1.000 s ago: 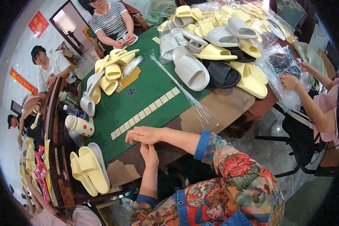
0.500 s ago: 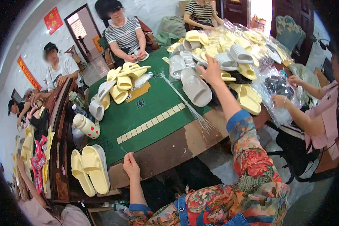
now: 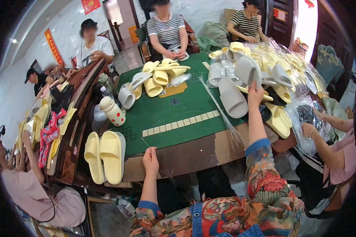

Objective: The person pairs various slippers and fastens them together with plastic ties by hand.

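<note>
My right hand (image 3: 256, 96) is closed on a grey slipper (image 3: 247, 68), raised at the near side of a big heap of slippers. Another grey slipper (image 3: 232, 98) lies just left of that hand, and a yellow slipper (image 3: 279, 120) to its right. At the table's front edge my left hand (image 3: 150, 161) pinches a thin, clear plastic strand (image 3: 145, 142). A loose bundle of similar pale strands (image 3: 221, 112) stretches over the green mat (image 3: 166, 142). Left of my left hand stand yellow slippers (image 3: 111, 158) at the table corner.
A smaller slipper pile (image 3: 154, 81) sits toward the far left. Near the left edge stands a white bottle with red dots (image 3: 112, 111). A row of pale tiles (image 3: 181, 123) crosses the mat. Co-workers sit around, one handling clear bags (image 3: 304, 114) at right.
My right hand has taken hold of a grey slipper from the heap and lifted it. The view has turned left. My left hand still pinches the strand.
</note>
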`<action>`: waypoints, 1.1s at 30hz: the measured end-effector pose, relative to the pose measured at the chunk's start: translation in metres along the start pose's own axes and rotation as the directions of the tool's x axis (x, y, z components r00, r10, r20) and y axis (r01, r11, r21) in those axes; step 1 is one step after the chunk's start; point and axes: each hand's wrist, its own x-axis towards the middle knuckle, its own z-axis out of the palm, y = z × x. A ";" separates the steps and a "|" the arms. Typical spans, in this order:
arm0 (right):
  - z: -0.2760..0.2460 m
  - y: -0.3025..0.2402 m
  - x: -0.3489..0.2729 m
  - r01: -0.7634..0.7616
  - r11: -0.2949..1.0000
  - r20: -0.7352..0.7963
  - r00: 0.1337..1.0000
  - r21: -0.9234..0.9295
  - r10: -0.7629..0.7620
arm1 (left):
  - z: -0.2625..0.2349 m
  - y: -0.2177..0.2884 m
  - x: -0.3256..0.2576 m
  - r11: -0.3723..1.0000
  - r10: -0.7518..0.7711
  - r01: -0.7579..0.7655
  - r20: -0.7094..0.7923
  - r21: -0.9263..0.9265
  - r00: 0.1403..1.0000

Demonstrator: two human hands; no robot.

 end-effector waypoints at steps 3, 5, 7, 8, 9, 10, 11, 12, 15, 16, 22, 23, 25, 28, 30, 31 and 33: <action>-0.002 0.008 -0.059 -0.104 0.983 -0.016 0.994 0.150 0.107 | -0.001 0.002 -0.003 0.999 -0.009 0.009 0.001 -0.042 1.000; -0.007 0.023 -0.077 -0.060 0.998 -0.025 0.998 0.034 0.060 | -0.002 0.000 -0.002 0.999 -0.008 0.008 0.003 -0.043 1.000; -0.003 0.015 -0.104 -0.160 0.984 -0.030 0.987 -0.078 0.158 | -0.009 -0.005 -0.005 0.999 -0.020 0.020 0.001 -0.036 1.000; -0.003 0.012 -0.113 -0.153 0.985 -0.027 0.988 -0.080 0.152 | -0.010 -0.005 -0.003 0.999 -0.006 0.006 -0.001 -0.053 1.000; -0.003 0.010 -0.120 -0.219 0.976 -0.036 0.975 -0.014 0.218 | -0.011 -0.006 -0.002 0.998 0.009 -0.009 -0.003 -0.069 1.000; -0.002 0.008 -0.127 -0.283 0.958 -0.039 0.958 0.053 0.285 | -0.013 -0.006 -0.003 0.997 0.006 -0.007 -0.005 -0.074 1.000; -0.004 0.008 -0.130 -0.377 0.922 -0.031 0.924 0.087 0.381 | -0.011 -0.006 -0.003 0.995 -0.007 0.006 -0.009 -0.095 1.000; -0.001 0.009 -0.132 -0.371 0.925 -0.035 0.926 0.083 0.375 | -0.010 -0.006 -0.004 0.993 -0.021 0.019 -0.011 -0.116 1.000; 0.007 0.011 -0.136 -0.387 0.920 -0.030 0.921 0.062 0.389 | -0.009 -0.009 -0.002 0.993 -0.008 0.007 -0.011 -0.116 1.000; 0.006 0.012 -0.134 -0.387 0.920 -0.032 0.921 0.060 0.389 | -0.008 -0.009 -0.003 0.993 -0.010 0.009 -0.008 -0.117 1.000; 0.001 0.014 -0.134 -0.761 0.615 0.314 0.647 0.205 0.695 | -0.006 -0.011 -0.001 0.993 0.021 -0.026 -0.049 -0.111 0.999; -0.001 0.013 -0.131 -0.800 0.568 0.382 0.595 0.195 0.707 | -0.007 -0.005 -0.002 0.994 0.008 -0.012 -0.032 -0.112 0.999; -0.004 0.011 -0.131 -0.815 0.530 0.388 0.578 0.233 0.718 | -0.005 -0.005 -0.002 0.993 -0.005 0.003 -0.018 -0.115 1.000; 0.001 0.001 -0.144 -0.847 0.419 0.434 0.528 0.326 0.730 | -0.010 -0.014 -0.001 0.995 0.039 -0.042 -0.035 -0.088 0.999; 0.002 0.003 -0.150 -0.853 0.353 0.462 0.509 0.385 0.726 | -0.007 -0.006 -0.002 0.992 0.025 -0.029 -0.032 -0.125 0.999; 0.002 0.004 -0.156 -0.853 0.319 0.471 0.501 0.414 0.726 | -0.005 -0.006 -0.004 0.991 0.028 -0.032 -0.030 -0.128 0.999; 0.005 -0.001 -0.176 -0.873 0.176 0.583 0.442 0.456 0.682 | -0.007 -0.009 -0.005 0.992 0.020 -0.018 0.012 -0.128 1.000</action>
